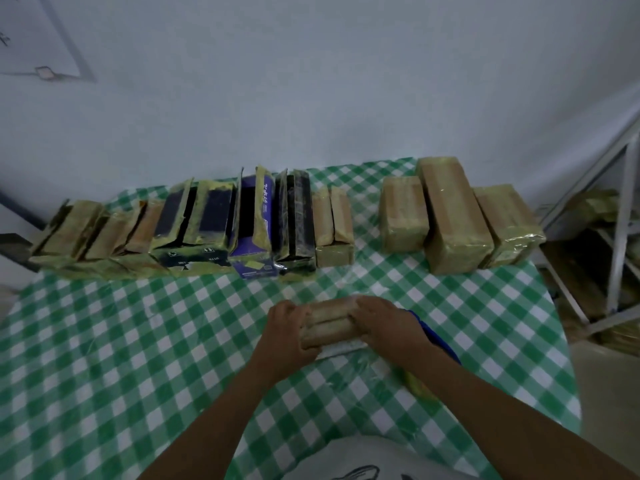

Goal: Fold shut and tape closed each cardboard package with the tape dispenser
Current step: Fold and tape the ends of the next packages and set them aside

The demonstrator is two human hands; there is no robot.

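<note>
A small tan cardboard package [329,323] lies on the green checked tablecloth [138,358] in front of me. My left hand [289,330] grips its left end and my right hand [384,327] grips its right end, pressing the flaps together. A blue tape dispenser [436,337] lies on the table under my right forearm, mostly hidden. Along the far edge stands a row of several open packages [194,226], brown, black and purple, with flaps up. Three closed taped packages [457,216] sit at the far right.
A pale wall rises right behind the table. A metal frame [620,237] stands off the table's right edge, with a bundle on its shelf. The table's right edge runs close to the taped packages.
</note>
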